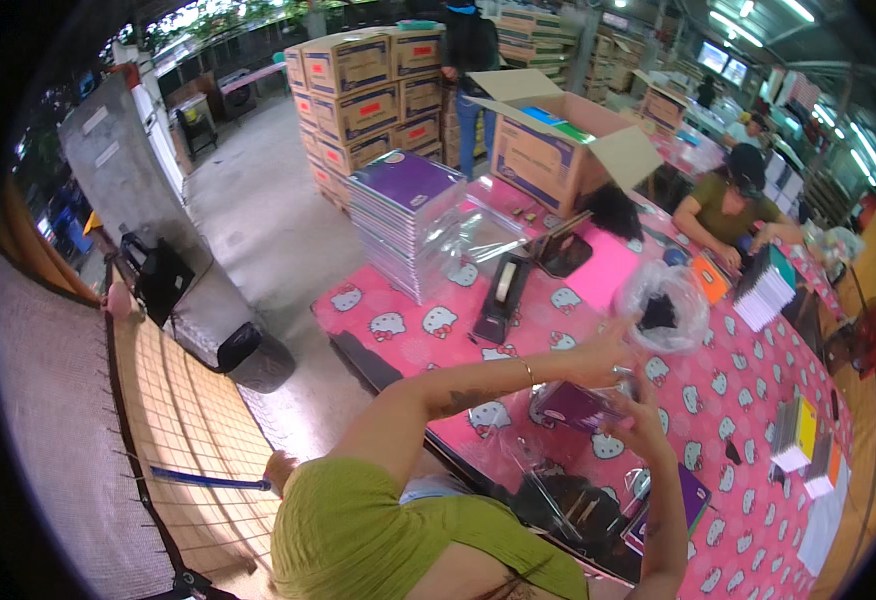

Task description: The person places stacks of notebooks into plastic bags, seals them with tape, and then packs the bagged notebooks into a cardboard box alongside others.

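Note:
I hold a purple notebook (573, 405) inside a clear plastic sleeve just above the pink cat-print tablecloth (718, 390). My left hand (606, 356), with a thin bracelet on its wrist, grips the sleeve's upper edge. My right hand (646, 420) grips its lower right side. A crumpled clear plastic bag (663, 305) with something dark in it stands just beyond my left hand. Below my hands lies a pile of clear sleeves (568, 500), with another purple notebook (695, 497) beside it.
A black tape dispenser (503, 295), a tall stack of purple notebooks (403, 215) and an open cardboard box (558, 140) stand at the table's far end. A seated person in an olive shirt (728, 205) works opposite beside notebook stacks (763, 290). Stacked cartons (358, 90) fill the floor behind.

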`<state>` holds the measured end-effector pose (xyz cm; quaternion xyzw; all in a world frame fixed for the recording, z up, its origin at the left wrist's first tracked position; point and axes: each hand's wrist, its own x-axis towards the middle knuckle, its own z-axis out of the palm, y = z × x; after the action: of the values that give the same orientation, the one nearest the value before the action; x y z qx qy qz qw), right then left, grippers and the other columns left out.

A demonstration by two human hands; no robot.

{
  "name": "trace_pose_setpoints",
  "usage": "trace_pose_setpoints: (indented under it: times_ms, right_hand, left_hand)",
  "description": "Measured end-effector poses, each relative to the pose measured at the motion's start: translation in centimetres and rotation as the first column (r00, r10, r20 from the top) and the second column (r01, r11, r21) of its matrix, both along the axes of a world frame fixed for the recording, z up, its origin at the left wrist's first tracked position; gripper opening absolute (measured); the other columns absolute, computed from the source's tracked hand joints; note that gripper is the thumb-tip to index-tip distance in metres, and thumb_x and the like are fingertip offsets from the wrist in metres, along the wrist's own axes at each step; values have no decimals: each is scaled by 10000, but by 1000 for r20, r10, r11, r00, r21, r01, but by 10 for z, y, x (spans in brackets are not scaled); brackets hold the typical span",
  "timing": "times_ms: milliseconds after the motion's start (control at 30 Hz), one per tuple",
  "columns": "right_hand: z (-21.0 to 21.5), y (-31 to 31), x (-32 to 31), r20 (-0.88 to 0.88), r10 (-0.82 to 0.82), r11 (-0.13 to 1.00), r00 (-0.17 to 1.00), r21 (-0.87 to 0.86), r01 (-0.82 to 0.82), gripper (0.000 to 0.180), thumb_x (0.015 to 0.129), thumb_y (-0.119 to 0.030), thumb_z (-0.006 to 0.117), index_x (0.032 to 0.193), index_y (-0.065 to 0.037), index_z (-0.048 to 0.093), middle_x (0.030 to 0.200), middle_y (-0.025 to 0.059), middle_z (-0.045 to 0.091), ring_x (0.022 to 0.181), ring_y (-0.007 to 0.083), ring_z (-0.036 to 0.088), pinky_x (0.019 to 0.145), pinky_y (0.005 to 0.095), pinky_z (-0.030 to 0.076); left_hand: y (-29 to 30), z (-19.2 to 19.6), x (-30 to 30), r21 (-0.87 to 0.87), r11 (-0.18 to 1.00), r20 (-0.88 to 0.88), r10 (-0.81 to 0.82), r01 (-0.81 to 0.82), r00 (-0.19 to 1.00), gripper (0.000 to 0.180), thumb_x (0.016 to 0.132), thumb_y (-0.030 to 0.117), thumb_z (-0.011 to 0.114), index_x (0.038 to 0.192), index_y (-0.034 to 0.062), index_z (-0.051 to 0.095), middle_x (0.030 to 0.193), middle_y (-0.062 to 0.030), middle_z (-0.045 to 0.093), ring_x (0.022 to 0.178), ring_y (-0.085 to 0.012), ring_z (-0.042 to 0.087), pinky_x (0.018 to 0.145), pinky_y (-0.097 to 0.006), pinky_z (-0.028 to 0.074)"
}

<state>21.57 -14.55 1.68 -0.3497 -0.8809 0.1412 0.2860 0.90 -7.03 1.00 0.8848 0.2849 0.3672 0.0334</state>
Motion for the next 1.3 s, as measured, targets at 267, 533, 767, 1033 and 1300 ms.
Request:
trace_pose_setpoints:
  times_ms: [267, 533, 767, 1033, 1300]
  right_hand:
    - [21, 38, 1, -496, -201, 950, 845, -309, 45, 382, 956, -187, 576, 1299, -18, 578, 1434, 163, 476, 1326, 289, 445, 1092, 397, 346]
    - [24, 83, -10, -286, -155, 692, 946, -715, -103, 362, 961, -264, 606, 1218, -11, 637, 1284, 113, 599, 1199, 180, 535, 1015, 324, 418]
    - [37, 39, -1, -339, -3, 891, 941, -429, -151, 307, 880, -183, 698, 1152, -45, 673, 1193, 86, 645, 1107, 207, 585, 950, 360, 454]
    - [8, 7, -10, -24, -69, 997, 997, 21, 69, 221, 793, -186, 732, 961, -58, 666, 1052, 124, 652, 1052, 318, 598, 898, 427, 453]
    - [26, 30, -23, 222, -195, 976, 955, -49, 211, 256, 747, -172, 758, 931, -56, 623, 926, 103, 678, 908, 312, 642, 772, 415, 496]
  left_hand:
    - [14, 36, -52, -898, 436, 104, 345, -61, 933, 760, 776, 416, 798, 1351, 17, 501, 1233, -168, 611, 1132, -196, 585, 983, -333, 450]
    - [16, 8, -38, -779, 511, 460, 73, 363, 885, 700, 852, 335, 748, 1410, 40, 447, 1355, -158, 512, 1161, -220, 549, 926, -324, 464]
    - [3, 3, -60, -871, 413, 219, -158, 266, 963, 861, 865, 506, 677, 1479, 20, 318, 1416, -204, 486, 1272, -316, 507, 1118, -425, 320]
    - [-52, -3, -56, -61, 997, -199, -66, 55, 978, 516, 827, 394, 721, 1213, 67, 619, 1296, -185, 577, 1147, -327, 585, 970, -455, 454]
    - [-34, 24, -32, -246, 943, -227, 167, -223, 960, 455, 789, 279, 760, 1153, 39, 628, 936, -150, 640, 874, -320, 621, 733, -388, 477]
